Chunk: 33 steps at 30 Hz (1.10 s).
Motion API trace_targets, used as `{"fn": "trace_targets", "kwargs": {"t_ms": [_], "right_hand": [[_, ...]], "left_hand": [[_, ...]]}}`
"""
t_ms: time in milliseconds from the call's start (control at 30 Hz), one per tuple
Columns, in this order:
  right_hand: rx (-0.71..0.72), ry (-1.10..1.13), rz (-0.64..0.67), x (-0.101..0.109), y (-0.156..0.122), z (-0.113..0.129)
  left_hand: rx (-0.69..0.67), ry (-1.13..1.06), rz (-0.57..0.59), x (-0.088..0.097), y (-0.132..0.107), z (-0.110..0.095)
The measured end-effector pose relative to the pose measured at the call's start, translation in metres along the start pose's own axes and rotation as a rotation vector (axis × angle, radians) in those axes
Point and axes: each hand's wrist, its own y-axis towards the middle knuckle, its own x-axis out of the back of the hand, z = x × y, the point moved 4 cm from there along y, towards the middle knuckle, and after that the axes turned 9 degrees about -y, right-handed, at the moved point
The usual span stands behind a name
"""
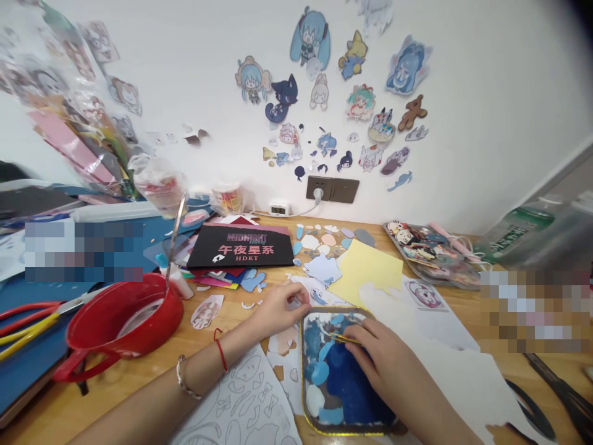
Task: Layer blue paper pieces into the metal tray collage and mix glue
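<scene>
My left hand (279, 307) rests at the upper left corner of a gold-rimmed tray (303, 371), its fingers curled and pinched together on something too small to name. My right hand (384, 361) lies over the tray, fingers closed on thin tweezers (340, 335) whose tips point left across the blue paper cut-outs (324, 371) filling the tray. A red string and a metal bracelet circle my left wrist. A sheet of line drawings (241, 402) lies under my left forearm.
A red bowl (92, 337) stands at the left beside red-and-yellow-handled scissors (28, 318). Behind the tray lie a black folder (241, 247), a yellow sheet (365, 269), paper scraps and a sticker tray (430, 250). Black scissors (560, 389) lie at the right. Stickers cover the wall.
</scene>
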Motion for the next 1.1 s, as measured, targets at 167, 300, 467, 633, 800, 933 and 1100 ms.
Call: {"fn": "trace_targets", "kwargs": {"t_ms": [167,300,467,633,800,933,1100], "right_hand": [[-0.030,0.009,0.053,0.001,0.001,0.000],[-0.051,0.000,0.059,0.003,0.000,0.000],[-0.076,-0.084,-0.011,0.004,-0.001,-0.008],[-0.097,-0.155,-0.046,0.005,-0.002,-0.014],[-0.116,-0.141,-0.150,0.014,-0.003,-0.014],[-0.074,-0.125,-0.187,0.016,-0.003,-0.012],[-0.015,-0.179,-0.218,0.016,-0.004,-0.009]], "left_hand": [[0.008,-0.011,0.005,0.000,-0.001,0.003],[0.007,0.002,0.004,0.000,-0.001,0.002],[0.042,-0.001,0.007,0.000,-0.002,0.001],[0.044,-0.005,0.002,-0.001,-0.001,0.004],[0.037,0.005,0.003,-0.001,-0.002,0.006],[0.021,0.007,0.008,-0.001,-0.002,0.006],[0.011,-0.007,0.023,-0.001,-0.001,0.005]]}}
